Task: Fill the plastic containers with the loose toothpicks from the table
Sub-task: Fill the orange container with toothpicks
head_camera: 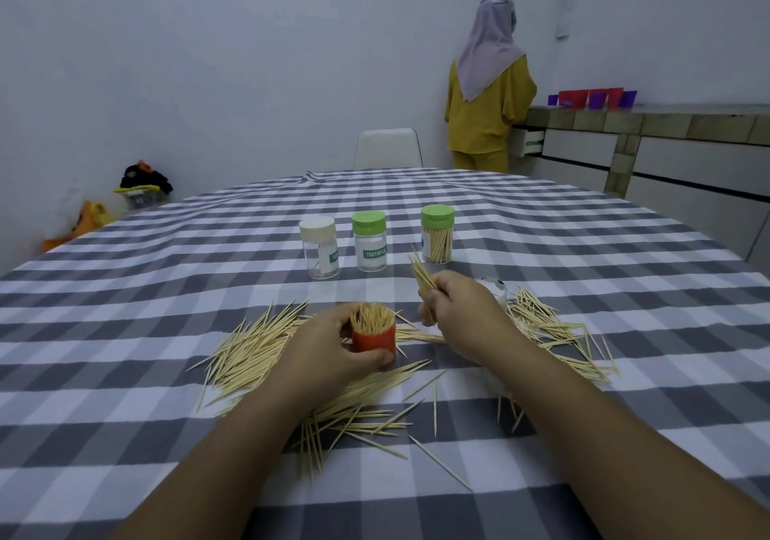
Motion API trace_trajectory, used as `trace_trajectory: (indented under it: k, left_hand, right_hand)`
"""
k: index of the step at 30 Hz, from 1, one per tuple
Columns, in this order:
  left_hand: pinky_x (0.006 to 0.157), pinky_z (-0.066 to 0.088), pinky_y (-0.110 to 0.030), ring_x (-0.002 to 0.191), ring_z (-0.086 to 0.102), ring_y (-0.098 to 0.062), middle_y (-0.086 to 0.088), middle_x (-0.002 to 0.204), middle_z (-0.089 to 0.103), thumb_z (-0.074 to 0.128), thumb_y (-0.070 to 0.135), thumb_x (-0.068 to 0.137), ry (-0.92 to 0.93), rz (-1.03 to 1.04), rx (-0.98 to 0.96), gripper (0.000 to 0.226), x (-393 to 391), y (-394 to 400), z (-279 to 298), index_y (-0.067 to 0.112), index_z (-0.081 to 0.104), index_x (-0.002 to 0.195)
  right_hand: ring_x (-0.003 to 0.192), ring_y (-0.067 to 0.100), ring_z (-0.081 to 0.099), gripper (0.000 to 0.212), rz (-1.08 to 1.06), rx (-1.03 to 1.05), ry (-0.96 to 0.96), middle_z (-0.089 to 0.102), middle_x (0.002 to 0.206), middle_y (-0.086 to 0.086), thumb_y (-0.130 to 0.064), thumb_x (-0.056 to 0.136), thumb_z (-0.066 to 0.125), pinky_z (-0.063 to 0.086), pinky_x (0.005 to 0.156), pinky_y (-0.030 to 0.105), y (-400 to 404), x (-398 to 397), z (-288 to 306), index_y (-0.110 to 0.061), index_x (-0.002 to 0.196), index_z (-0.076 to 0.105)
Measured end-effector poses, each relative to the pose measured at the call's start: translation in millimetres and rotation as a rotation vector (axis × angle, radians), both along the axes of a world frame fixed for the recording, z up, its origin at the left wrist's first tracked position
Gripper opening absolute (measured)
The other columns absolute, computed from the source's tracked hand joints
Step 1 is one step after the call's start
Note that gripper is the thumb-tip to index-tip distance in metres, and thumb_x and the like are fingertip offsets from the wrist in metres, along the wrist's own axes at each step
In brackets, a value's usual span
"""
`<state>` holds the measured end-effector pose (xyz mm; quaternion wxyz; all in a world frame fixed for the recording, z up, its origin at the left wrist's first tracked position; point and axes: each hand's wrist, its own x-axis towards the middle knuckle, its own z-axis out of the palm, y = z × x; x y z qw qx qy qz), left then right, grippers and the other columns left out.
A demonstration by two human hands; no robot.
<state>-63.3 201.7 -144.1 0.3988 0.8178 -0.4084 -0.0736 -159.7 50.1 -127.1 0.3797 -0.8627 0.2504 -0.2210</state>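
Loading the nearly full red plastic container (373, 337), gripped upright by the left hand (329, 348) mid-table. The right hand (460, 304) pinches a small bundle of wooden toothpicks (423, 273); align tips down, drop into the remaining gap, don't force.

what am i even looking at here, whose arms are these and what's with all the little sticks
There is one picture, taken by a wide-angle camera worn on a person's head, looking forward and down, so the arms are that person's own. No machine is involved.

The left hand grips a red container packed with upright toothpicks. The right hand pinches a small bundle of toothpicks, raised just beside it.

Loose toothpicks lie scattered on the checked tablecloth. Behind stand three closed jars: a white-lidded jar, a green-lidded jar and a second green-lidded jar with toothpicks inside.

Another person stands at a counter in the background.
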Motion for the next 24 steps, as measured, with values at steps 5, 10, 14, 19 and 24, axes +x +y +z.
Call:
trace_trajectory:
  k: [5,10,14,19,24]
  left_hand:
    - [0.063,0.04,-0.002,0.084,0.055,0.011,0.027,0.093,0.057,0.083,0.031,0.071,0.014,-0.035,-0.012,0.048,-3.7,-1.5,-1.1,0.041,0.055,0.109]
    - [0.064,0.04,-0.001,0.079,0.054,0.017,0.029,0.093,0.058,0.082,0.029,0.072,0.031,-0.06,-0.03,0.049,-8.0,-4.4,-2.5,0.044,0.052,0.108]
    - [0.063,0.04,-0.001,0.083,0.056,0.012,0.027,0.094,0.059,0.082,0.031,0.071,0.001,-0.05,-0.036,0.049,-8.1,-4.8,-3.5,0.045,0.053,0.107]
    - [0.065,0.041,0.0,0.082,0.061,0.01,0.021,0.097,0.066,0.083,0.033,0.069,-0.034,-0.045,-0.034,0.051,-5.5,-5.2,-6.5,0.042,0.06,0.114]
    - [0.071,0.044,-0.006,0.083,0.062,0.008,0.021,0.097,0.067,0.083,0.033,0.068,-0.035,-0.04,-0.036,0.051,-3.6,-5.8,-9.0,0.04,0.061,0.114]
  right_hand:
    - [0.082,0.018,0.066,0.021,0.038,0.458,-0.373,0.064,0.082,0.003,-0.013,0.102,0.04,0.055,0.07,0.022,11.9,-0.3,6.6,-0.018,0.087,0.054]
    - [0.087,0.017,0.069,0.021,0.037,0.552,-0.561,0.07,0.083,0.0,-0.015,0.102,0.038,0.056,0.082,0.034,21.2,1.7,7.1,-0.016,0.093,0.057]
    - [0.096,0.018,0.066,0.022,0.039,0.458,-0.491,0.071,0.093,-0.001,-0.023,0.102,0.04,0.052,0.09,0.042,29.8,6.2,-2.9,-0.025,0.089,0.058]
    - [0.097,0.014,0.06,0.017,0.046,0.383,-0.361,0.065,0.105,0.0,-0.026,0.1,0.043,0.052,0.086,0.035,35.1,8.0,-9.2,-0.023,0.098,0.06]
    - [0.092,0.006,0.056,0.021,0.061,0.398,-0.316,0.059,0.099,-0.008,-0.029,0.099,0.046,0.05,0.087,0.034,34.2,7.7,-9.1,-0.018,0.112,0.058]
